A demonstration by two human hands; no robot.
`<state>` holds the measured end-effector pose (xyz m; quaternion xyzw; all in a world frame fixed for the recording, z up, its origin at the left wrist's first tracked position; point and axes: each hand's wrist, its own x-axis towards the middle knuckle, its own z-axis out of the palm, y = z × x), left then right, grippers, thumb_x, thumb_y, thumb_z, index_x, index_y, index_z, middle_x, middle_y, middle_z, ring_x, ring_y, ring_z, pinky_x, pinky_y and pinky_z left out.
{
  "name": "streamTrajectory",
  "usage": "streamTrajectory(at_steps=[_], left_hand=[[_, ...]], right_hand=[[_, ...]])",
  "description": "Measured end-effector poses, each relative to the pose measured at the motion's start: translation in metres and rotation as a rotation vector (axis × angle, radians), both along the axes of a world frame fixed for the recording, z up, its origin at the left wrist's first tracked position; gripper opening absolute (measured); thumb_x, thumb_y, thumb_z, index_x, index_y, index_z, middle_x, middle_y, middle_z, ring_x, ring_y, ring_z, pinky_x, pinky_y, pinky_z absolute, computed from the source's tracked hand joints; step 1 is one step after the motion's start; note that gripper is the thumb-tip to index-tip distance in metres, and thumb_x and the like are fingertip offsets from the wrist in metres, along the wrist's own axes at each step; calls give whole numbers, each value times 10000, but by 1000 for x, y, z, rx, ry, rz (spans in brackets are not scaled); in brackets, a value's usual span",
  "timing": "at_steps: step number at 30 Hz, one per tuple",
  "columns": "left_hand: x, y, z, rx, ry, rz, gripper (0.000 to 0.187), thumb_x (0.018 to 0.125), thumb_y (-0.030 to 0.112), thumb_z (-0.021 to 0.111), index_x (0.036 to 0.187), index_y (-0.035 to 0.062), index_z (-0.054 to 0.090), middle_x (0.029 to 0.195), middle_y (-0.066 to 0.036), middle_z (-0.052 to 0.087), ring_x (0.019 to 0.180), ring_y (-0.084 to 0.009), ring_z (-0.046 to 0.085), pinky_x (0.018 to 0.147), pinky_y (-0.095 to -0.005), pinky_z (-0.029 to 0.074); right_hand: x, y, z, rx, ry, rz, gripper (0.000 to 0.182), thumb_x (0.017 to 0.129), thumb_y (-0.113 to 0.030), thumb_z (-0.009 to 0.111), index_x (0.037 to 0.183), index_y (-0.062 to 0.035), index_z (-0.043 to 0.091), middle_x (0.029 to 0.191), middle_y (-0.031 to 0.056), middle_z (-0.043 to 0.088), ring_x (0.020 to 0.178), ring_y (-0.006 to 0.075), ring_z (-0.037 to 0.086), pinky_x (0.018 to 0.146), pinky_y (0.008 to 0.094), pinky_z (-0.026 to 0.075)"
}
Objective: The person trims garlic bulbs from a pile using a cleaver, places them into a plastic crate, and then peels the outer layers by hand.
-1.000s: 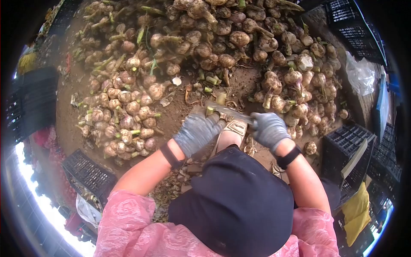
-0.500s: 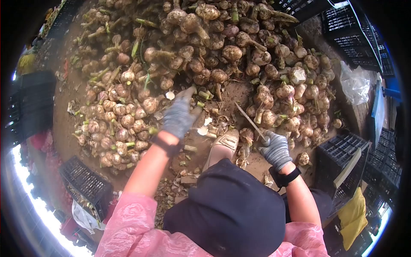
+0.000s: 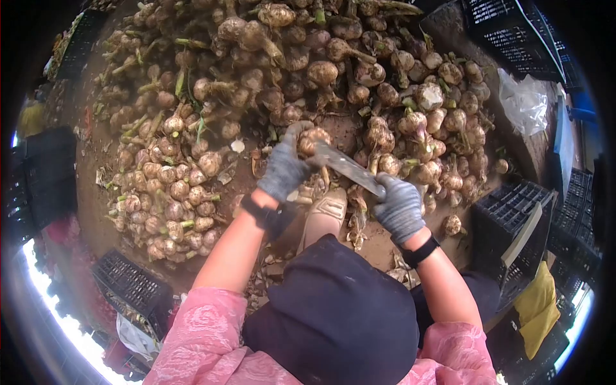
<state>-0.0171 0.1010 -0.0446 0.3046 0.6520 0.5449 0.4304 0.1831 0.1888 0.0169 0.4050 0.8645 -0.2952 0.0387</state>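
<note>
In a grey glove, my left hand [image 3: 282,170] is closed around a soil-covered garlic bulb [image 3: 314,140], held above the ground. My right hand [image 3: 399,208], gloved as well, grips a knife [image 3: 351,170] by its handle. The blade points up and left, its tip end right at the bulb. Trimmed garlic bulbs [image 3: 176,192] with short stems lie heaped to the left of my hands. Ahead, a large pile of garlic with long stems [image 3: 256,38] spreads out, and another heap [image 3: 423,147] lies to the right.
My shoe [image 3: 327,208] rests on the dirt just below the knife. A black plastic crate [image 3: 513,205] stands at right, another [image 3: 131,282] at lower left. A clear plastic bag [image 3: 523,102] and a yellow cloth [image 3: 538,308] lie on the right side.
My left hand has taken hold of a garlic bulb and moved right. The knife has swung up and left to meet it. The view has shifted slightly.
</note>
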Motion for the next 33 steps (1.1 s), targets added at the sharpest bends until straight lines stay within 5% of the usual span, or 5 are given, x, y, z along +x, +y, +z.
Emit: streamTrajectory(at_steps=[3,8,19,22,33], left_hand=[[3,-42,-6,89,817,-438,616,658,73,687,1199,100,394,967,-15,576,857,-130,566,877,-323,438],[17,-72,55,-107,-313,-65,704,703,158,718,1260,9,313,1051,-92,563,899,-155,573,770,-254,482],[38,-119,4,-61,-492,140,440,829,193,575,1203,25,414,972,-59,606,892,-128,573,800,-302,470],[44,-146,-30,0,219,-170,294,842,219,548,1091,64,542,941,-50,621,872,-160,587,791,-329,472],[45,-137,10,-47,199,-117,311,785,294,626,998,69,597,923,-75,620,832,-235,597,875,-378,408]], right_hand=[[-22,-15,6,11,57,211,176,673,-117,572,845,-86,590,760,116,587,690,293,596,610,392,476],[-38,-36,18,9,-75,417,129,723,-171,535,813,-103,598,741,97,576,684,274,590,586,386,460],[-39,-57,20,-166,-43,439,211,710,-232,571,881,-110,597,775,116,606,721,291,611,607,407,466],[-38,-63,17,-148,27,387,228,680,-180,616,878,-74,572,762,124,584,709,295,598,615,407,472],[-14,-58,12,-59,-99,410,281,645,-274,672,861,-105,608,804,100,602,711,275,612,599,387,480]])
